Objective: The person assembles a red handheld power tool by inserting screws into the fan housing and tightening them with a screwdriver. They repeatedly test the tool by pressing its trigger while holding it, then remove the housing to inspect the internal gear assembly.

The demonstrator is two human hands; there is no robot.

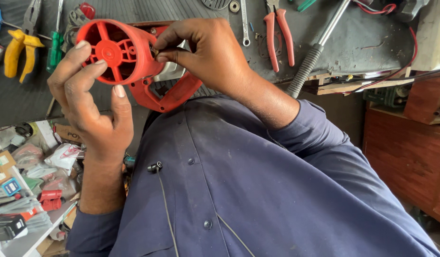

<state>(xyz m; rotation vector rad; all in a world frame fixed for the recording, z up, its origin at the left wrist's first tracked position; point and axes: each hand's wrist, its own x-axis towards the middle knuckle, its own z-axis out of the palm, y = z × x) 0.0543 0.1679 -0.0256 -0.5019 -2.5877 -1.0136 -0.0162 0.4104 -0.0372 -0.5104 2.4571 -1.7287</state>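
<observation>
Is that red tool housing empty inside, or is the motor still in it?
Empty, as far as shows: the red housing, gripped by the left hand, shows only bare spokes and hub through its open end.

Dark blue buttoned shirt (258,190), long sleeves pushed up, thin cable (165,204) clipped on.

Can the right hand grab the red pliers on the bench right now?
Probably not straight away. The right hand is pinching something small at the red plastic housing. The red pliers lie close beside it with nothing on top, so the path looks free once it lets go.
</observation>
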